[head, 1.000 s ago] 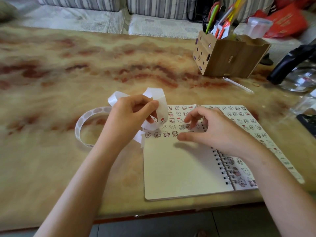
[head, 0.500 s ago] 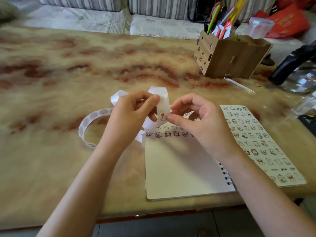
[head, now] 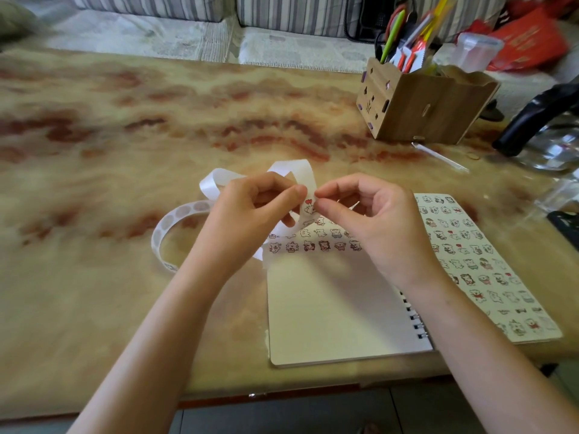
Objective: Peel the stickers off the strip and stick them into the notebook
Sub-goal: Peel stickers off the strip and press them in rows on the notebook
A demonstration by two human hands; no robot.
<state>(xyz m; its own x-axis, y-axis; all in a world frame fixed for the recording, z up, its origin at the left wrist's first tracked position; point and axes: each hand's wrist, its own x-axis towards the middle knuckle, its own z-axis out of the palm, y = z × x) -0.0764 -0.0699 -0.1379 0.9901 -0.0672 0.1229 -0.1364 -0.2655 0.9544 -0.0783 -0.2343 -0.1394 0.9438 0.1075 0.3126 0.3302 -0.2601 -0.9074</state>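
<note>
My left hand (head: 247, 211) grips the strip (head: 297, 166); my right hand (head: 372, 220), back from the notebook (head: 329, 308), now pinches the next sticker (head: 308, 207) to peel.

Both forearms reach forward; left hand (head: 250, 211) and right hand (head: 379, 227) meet, curled fingers (head: 336, 187) and thumbs pinching the strip (head: 300, 166) between them.

strip (head: 294, 170): white, curled, raised | notebook (head: 329, 308): open, lying flat | stickers (head: 322, 245): rows across page top
</note>
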